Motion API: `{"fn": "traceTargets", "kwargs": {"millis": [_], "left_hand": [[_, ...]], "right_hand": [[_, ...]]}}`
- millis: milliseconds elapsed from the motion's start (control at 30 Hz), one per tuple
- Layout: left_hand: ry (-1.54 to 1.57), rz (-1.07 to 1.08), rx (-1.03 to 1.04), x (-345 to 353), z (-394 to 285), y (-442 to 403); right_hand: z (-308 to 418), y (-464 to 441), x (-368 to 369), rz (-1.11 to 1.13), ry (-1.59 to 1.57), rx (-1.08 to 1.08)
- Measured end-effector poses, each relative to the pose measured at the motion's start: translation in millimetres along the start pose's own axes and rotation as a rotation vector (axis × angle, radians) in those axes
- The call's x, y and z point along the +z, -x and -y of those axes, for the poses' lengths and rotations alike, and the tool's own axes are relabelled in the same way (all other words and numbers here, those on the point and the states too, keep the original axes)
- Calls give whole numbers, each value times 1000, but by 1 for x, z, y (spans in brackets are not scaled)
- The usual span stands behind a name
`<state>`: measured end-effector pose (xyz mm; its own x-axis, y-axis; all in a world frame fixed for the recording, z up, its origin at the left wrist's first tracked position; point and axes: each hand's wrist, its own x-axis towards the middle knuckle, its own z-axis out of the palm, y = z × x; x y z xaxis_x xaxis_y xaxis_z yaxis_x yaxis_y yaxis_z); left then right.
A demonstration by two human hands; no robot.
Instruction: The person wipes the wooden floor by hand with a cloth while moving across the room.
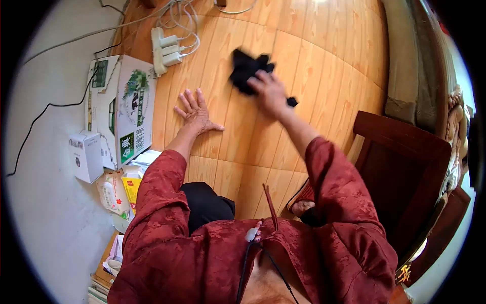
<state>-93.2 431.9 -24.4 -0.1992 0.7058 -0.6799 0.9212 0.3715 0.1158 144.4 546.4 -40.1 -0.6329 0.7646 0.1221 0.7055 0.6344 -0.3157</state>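
My left hand (195, 117) lies flat on the wood-patterned floor (238, 147), fingers spread and thumb out to the right, holding nothing. Farther forward and to the right, my right hand (269, 90) presses down on a bunched black cloth (247, 68) against the floor. Most of the cloth sticks out ahead of the fingers, and a small dark piece shows beside the wrist. The right hand is slightly blurred, and its palm side is hidden.
Left along the wall are a power strip (159, 50) with plugs and cables, a printed carton (135, 106), a small white box (86, 157) and a wipes pack (112, 193). On the right stand a dark wooden chair (400, 167) and a long cushioned seat (402, 66).
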Motion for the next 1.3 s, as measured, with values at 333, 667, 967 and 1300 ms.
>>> {"fn": "traceTargets", "kwargs": {"millis": [333,667,967,1300], "left_hand": [[-39,31,-23,-10,-4,5],[79,-164,280,51,35,-28],[-11,80,-6,-12,-2,4],[5,80,-21,-18,-6,7]], "right_hand": [[18,-80,-30,-208,-447,64],[163,-87,43,152,-320,-173],[-16,-130,7,-32,-39,470],[21,-9,-38,-157,-156,-133]]}}
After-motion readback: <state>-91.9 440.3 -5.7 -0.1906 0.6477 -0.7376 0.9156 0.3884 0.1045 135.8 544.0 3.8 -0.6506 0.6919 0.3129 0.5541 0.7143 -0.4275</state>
